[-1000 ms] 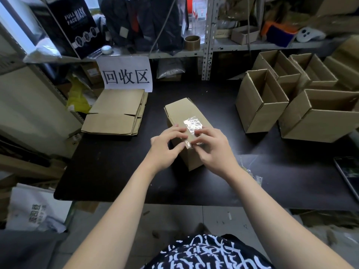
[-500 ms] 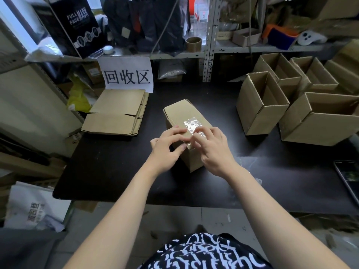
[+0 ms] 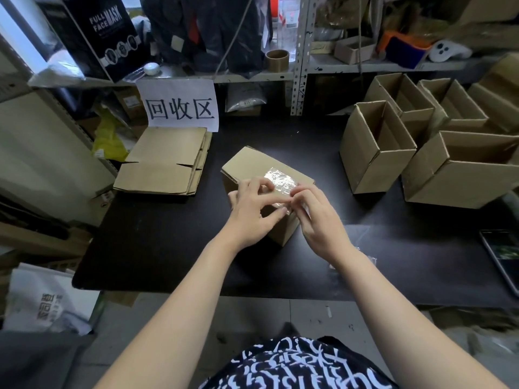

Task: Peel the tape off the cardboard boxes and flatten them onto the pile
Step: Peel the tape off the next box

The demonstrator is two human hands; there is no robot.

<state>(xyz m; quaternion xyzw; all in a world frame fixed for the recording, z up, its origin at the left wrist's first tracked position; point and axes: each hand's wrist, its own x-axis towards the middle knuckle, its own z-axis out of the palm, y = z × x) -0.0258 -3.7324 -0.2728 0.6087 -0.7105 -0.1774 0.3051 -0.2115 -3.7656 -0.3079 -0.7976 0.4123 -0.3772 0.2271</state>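
A small closed cardboard box point(image 3: 252, 167) stands in the middle of the black table point(image 3: 157, 248). A strip of shiny clear tape point(image 3: 279, 178) runs across its top and down the near side. My left hand point(image 3: 252, 211) grips the box's near top corner, fingers curled over the edge. My right hand point(image 3: 314, 217) pinches the tape's near end at the box's front edge. A pile of flattened cardboard boxes point(image 3: 165, 161) lies at the back left of the table, under a white paper sign point(image 3: 181, 106).
Several open cardboard boxes point(image 3: 373, 153) stand at the right of the table. Crumpled clear tape point(image 3: 362, 256) lies near my right forearm. A phone point(image 3: 502, 254) lies at the right edge. Cluttered shelves with a tape roll point(image 3: 277, 59) stand behind.
Both hands have stayed on the box's near edge. The fingers of my right hand have worked slightly along the tape end. The box has barely shifted.
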